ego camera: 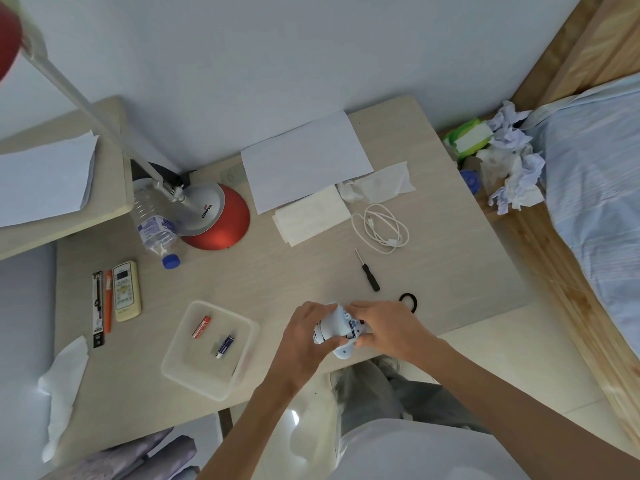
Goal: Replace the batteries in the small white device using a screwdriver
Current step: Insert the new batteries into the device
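The small white device (pixel 335 330) is held above the near edge of the table (pixel 284 271), between both hands. My left hand (pixel 304 336) grips its rounded body from the left. My right hand (pixel 388 329) pinches its right end, where an opened part with dark and red bits shows under my fingers. A small black-handled screwdriver (pixel 367 270) lies on the table beyond my hands, untouched. A clear plastic tray (pixel 180 370) to the left holds a red battery (pixel 201 326) and a blue battery (pixel 225 346).
A black hair tie (pixel 408 301) lies just right of my hands. Behind are a coiled white cable (pixel 381 227), tissues (pixel 310 216), a paper sheet (pixel 304 161), a red lamp base (pixel 221 220) and a water bottle (pixel 156 230). A remote (pixel 126 291) and pens (pixel 102 306) lie left.
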The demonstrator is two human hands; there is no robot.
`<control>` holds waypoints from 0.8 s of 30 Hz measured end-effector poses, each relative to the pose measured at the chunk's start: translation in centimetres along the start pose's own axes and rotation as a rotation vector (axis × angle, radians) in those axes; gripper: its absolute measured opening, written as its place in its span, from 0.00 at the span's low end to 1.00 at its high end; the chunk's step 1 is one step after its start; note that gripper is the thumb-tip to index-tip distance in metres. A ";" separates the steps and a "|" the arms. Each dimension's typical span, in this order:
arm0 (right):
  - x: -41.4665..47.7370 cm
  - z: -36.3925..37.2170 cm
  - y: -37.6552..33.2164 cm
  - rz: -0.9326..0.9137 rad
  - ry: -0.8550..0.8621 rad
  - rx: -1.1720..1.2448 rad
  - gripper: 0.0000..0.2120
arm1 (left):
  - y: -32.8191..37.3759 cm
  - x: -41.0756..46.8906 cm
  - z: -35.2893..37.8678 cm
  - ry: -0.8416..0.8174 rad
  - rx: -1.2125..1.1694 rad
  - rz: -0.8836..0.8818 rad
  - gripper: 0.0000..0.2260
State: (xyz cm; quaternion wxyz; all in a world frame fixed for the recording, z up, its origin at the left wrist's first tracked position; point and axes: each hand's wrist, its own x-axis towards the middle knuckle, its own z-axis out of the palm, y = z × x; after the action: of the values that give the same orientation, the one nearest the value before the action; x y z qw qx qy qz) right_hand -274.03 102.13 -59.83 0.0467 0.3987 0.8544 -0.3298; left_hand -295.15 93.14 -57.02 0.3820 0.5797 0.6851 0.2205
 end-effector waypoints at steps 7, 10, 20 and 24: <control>-0.1 -0.3 -0.2 -0.024 0.019 0.018 0.20 | -0.9 0.0 0.3 0.020 0.058 -0.042 0.26; 0.0 -0.2 -0.2 -0.024 0.006 0.033 0.22 | -1.2 0.1 0.0 0.003 0.054 -0.055 0.26; 0.0 0.1 -0.3 -0.040 0.029 0.066 0.21 | -2.0 0.1 -0.4 0.003 0.000 -0.052 0.30; -0.3 0.1 -0.2 -0.038 0.043 0.081 0.21 | -2.5 0.3 0.0 0.013 -0.059 -0.049 0.31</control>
State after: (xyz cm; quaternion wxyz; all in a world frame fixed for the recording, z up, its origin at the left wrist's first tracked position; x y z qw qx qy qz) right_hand -273.99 101.83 -59.70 0.0057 0.3909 0.8486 -0.3564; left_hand -296.75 92.88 -58.94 0.3999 0.5498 0.6947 0.2350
